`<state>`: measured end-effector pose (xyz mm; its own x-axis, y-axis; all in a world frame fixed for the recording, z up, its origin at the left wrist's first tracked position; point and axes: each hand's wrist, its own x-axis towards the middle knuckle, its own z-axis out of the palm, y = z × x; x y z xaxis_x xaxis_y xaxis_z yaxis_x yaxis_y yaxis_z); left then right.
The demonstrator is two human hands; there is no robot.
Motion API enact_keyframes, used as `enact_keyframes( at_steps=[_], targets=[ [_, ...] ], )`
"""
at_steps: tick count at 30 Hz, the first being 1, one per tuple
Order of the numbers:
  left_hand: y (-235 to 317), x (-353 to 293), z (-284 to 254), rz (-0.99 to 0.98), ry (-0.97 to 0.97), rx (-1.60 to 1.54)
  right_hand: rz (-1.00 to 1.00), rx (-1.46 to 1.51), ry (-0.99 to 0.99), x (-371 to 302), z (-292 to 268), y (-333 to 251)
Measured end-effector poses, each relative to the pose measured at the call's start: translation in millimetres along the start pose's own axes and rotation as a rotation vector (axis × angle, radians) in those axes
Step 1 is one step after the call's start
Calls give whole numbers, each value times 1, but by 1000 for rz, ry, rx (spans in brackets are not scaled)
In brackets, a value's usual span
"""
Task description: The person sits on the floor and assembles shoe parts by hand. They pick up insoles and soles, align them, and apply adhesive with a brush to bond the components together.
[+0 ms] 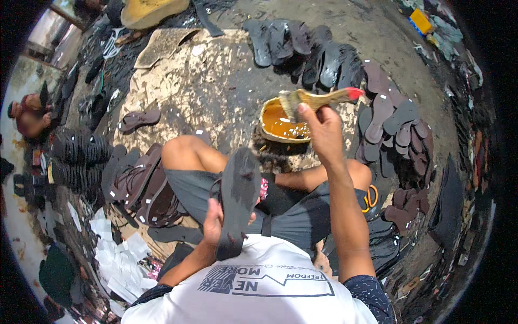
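Note:
My left hand is closed round a dark grey sandal, held upright over my lap with its flat underside toward me. Part of its strap shows at the left edge. In my right hand is a paintbrush with a red-tipped handle, gripped between thumb and fingers. Its bristle end is over the rim of a bowl of amber, glossy liquid, probably glue. From here I cannot tell whether the bristles touch the liquid. The bowl stands on the stained board in front of my crossed legs.
Dark soles lie in an arc at the far side, with brown soles heaped to the right. Stacked black sandals and white paper scraps are at the left. Orange-handled scissors lie beside my right knee. Another person sits far left.

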<state>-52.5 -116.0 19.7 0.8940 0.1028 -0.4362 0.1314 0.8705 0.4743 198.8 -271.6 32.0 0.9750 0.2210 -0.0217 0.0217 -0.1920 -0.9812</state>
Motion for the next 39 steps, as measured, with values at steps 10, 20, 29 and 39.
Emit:
enact_keyframes(
  at_steps=[10, 20, 29, 39],
  targets=[
    [78, 121, 45, 349, -166, -150, -279, 55, -55, -76, 90, -34],
    [61, 137, 48, 151, -534, -415, -634, 15, -274, -31, 72, -31],
    [42, 157, 48, 68, -316, -370, -741, -229, -231, -27, 49, -19],
    [-31, 328, 128, -286, -414, 39, 84, 172, 247, -102, -91, -40]
  ],
)
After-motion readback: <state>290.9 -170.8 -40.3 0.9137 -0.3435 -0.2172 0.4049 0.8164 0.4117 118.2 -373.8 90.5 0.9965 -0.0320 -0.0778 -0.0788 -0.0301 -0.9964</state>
